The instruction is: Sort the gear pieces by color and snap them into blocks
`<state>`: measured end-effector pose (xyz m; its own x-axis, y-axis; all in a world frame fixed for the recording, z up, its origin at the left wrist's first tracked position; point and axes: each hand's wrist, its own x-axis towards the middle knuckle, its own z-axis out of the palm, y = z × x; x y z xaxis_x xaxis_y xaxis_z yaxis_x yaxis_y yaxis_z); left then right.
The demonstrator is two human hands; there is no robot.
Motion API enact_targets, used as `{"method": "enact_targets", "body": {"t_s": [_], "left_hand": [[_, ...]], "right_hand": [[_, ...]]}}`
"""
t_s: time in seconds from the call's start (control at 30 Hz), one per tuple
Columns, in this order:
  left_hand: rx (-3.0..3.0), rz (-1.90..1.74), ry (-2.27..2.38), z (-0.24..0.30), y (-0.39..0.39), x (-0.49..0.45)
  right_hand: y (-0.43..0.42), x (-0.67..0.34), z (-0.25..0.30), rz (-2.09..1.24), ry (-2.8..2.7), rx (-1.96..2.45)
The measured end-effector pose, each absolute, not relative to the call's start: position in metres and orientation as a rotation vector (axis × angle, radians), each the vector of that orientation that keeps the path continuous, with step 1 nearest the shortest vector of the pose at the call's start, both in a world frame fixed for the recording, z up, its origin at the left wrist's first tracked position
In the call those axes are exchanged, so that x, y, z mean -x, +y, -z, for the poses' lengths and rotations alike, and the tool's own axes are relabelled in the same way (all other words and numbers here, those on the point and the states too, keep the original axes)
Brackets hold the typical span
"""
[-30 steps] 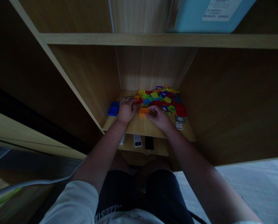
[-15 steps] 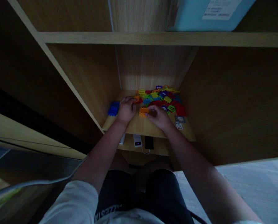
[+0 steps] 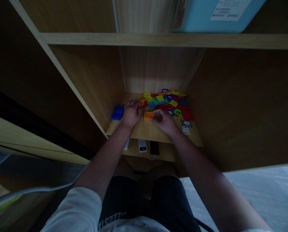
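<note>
Both my hands rest on a wooden shelf board (image 3: 148, 130) inside a dim cabinet. My left hand (image 3: 131, 113) is curled with its fingers closed near the left edge of a pile of colourful toothed plastic pieces (image 3: 169, 103); what it holds is hidden. My right hand (image 3: 165, 121) has its fingers pinched on an orange piece (image 3: 148, 115) lying on the board in front of the pile. A stack of blue pieces (image 3: 117, 112) lies just left of my left hand.
Small printed tags (image 3: 186, 126) lie right of my right hand. A lower ledge carries a white device (image 3: 142, 145) with a lit dot and a black device (image 3: 154, 147). A light blue box (image 3: 213, 14) stands on the upper shelf (image 3: 158, 40). Cabinet walls close in on both sides.
</note>
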<state>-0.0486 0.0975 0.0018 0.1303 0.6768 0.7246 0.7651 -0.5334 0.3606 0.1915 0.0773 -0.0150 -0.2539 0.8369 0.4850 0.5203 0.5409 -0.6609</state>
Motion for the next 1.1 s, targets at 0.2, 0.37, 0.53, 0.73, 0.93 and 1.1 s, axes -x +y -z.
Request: {"method": "enact_targets", "body": {"t_s": [0.2, 0.37, 0.53, 0.73, 0.93, 1.1], "left_hand": [[2.281, 1.374, -1.463, -0.0016, 0.0983, 0.0485], [2.283, 1.347, -1.508, -0.0038, 0.0957, 0.0473], [2.297, 1.342, -1.499, -0.0053, 0.0944, 0.0475], [2.289, 1.326, -1.516, -0.006, 0.094, 0.0475], [2.295, 1.304, -1.528, -0.0071, 0.0925, 0.0475], [2.285, 1.324, -1.512, -0.0047, 0.0943, 0.048]], "right_hand": [[0.0789, -0.1911, 0.0173, -0.457, -1.934, 1.087], [0.0813, -0.1913, 0.0206, -0.467, -1.933, 1.08], [0.0817, -0.1914, 0.0199, -0.48, -1.935, 1.072], [0.0808, -0.1917, 0.0179, -0.504, -1.932, 1.085], [0.0795, -0.1915, 0.0161, -0.5, -1.937, 1.084], [0.0791, -0.1909, 0.0164, -0.507, -1.933, 1.093]]}}
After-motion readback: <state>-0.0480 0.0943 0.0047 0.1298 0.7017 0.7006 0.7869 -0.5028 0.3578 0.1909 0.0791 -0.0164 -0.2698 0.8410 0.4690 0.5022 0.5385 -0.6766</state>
